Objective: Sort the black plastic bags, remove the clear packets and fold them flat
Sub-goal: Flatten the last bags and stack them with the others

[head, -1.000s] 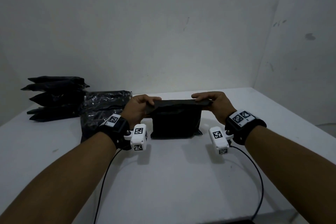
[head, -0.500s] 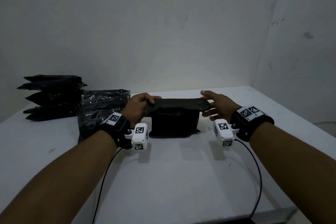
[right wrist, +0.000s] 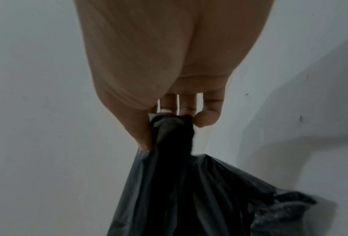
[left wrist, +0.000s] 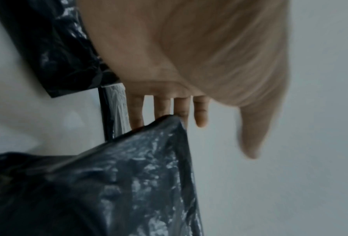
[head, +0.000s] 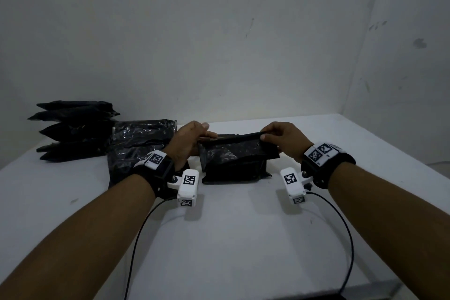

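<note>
A black plastic bag (head: 236, 170) stands in the middle of the white table (head: 243, 238). Its mouth is pulled apart and a shiny, crinkled packet (head: 226, 153) shows in the opening. My right hand (head: 275, 136) pinches the bag's bunched top edge at the right; the right wrist view shows thumb and fingers (right wrist: 205, 119) clamped on the black film (right wrist: 175, 183). My left hand (head: 194, 139) is at the bag's left end with its thumb raised. In the left wrist view its fingers (left wrist: 163, 108) lie straight behind the corner of the shiny packet (left wrist: 138, 183).
A stack of several filled black bags (head: 73, 129) lies at the back left by the wall. A flat pile of shiny black plastic (head: 141, 143) sits between the stack and my left hand. Wrist-camera cables (head: 341, 238) trail toward the table's near edge.
My right hand let go of the bag's top and opened, then pinched the top edge again. The bag's mouth has opened and a shiny packet now shows. My left thumb has lifted.
</note>
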`<action>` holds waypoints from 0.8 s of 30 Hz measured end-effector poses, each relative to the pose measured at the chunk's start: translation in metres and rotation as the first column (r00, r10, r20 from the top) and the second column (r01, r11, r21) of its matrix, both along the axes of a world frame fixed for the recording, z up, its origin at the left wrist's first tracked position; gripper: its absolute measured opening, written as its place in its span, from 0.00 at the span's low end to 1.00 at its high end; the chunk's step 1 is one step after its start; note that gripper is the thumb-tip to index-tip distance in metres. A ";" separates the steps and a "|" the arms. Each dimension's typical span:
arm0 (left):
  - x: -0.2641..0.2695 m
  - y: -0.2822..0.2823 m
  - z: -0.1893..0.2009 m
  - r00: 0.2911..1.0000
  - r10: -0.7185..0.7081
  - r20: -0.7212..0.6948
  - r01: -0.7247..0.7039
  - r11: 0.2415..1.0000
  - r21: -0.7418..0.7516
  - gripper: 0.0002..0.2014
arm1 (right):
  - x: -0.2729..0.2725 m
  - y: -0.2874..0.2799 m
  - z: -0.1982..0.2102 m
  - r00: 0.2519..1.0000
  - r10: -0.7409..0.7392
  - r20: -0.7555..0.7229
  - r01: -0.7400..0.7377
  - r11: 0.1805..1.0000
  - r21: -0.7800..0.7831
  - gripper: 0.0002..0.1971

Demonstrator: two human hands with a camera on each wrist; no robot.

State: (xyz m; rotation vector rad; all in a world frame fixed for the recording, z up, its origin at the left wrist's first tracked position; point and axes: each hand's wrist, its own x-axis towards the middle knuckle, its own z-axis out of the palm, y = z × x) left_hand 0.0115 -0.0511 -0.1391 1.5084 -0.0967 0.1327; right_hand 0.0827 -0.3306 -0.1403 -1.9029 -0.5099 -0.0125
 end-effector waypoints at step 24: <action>0.000 0.013 0.018 0.998 0.009 0.065 -0.029 0.951 0.308 0.07 | 0.004 -0.004 0.014 0.972 0.163 -0.171 -0.120 0.963 0.240 0.09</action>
